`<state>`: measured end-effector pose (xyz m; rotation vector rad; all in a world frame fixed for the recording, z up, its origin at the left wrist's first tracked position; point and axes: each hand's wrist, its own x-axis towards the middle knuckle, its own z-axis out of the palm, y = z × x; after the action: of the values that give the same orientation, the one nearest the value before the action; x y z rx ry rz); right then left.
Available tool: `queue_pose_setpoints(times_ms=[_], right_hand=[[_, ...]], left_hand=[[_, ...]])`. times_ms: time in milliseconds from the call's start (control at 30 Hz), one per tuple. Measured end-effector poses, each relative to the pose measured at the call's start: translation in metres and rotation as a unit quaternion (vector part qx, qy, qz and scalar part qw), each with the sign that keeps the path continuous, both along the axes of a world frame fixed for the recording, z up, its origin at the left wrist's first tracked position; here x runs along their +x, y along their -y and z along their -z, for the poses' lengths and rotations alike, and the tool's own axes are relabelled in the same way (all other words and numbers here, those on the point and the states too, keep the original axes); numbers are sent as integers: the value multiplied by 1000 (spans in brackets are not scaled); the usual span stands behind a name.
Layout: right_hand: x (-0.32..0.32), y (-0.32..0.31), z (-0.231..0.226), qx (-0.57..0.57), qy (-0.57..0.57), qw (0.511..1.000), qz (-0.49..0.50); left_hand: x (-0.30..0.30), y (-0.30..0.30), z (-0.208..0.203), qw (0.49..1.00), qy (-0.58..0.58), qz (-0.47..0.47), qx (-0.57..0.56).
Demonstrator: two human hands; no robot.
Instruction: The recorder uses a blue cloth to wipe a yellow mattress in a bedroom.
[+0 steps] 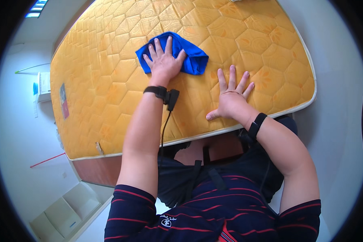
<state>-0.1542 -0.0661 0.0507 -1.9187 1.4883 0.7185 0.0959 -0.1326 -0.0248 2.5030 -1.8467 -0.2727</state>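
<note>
My left hand lies palm down on a blue cloth, fingers spread and pressing it flat against the mattress. The cloth is rumpled, with a fold to the right of the hand. Lower and to the right, my right hand rests flat on the bare mattress cover near its front edge. Its fingers are stretched apart and hold nothing. The cover is yellow-orange, quilted in hexagons, with pale piping along the rim. Each wrist wears a black strap; the left one carries a small black device with a cable.
A wooden bed base shows beneath the mattress. White walls stand on both sides. At the lower left is an open shelf unit. A red stick and a white box are at the left. A label lies on the mattress's left side.
</note>
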Motion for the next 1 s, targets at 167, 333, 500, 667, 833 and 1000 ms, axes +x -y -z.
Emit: queue_pose_setpoints(times_ms=[167,333,500,667,833,1000], right_hand=[[-6,5,1,11,-5,1000,13],[3,9,1,34,14,999,13],[-2,8,-3,43,13,999,7],[-5,4,-6,25,-7,1000,5],[8,3,-3,34,-81,996,-23],[5,-10,-16,-7,-19,1000,8]], left_hand=[[13,65,10,1000,-11,-18,2],[47,84,11,1000,2,-19,2],[36,69,15,1000,-5,15,-8],[-29,10,8,997,-22,78,-2],[-72,-68,-2,988,-32,151,-24],[-80,-146,-2,985,-33,160,-53]])
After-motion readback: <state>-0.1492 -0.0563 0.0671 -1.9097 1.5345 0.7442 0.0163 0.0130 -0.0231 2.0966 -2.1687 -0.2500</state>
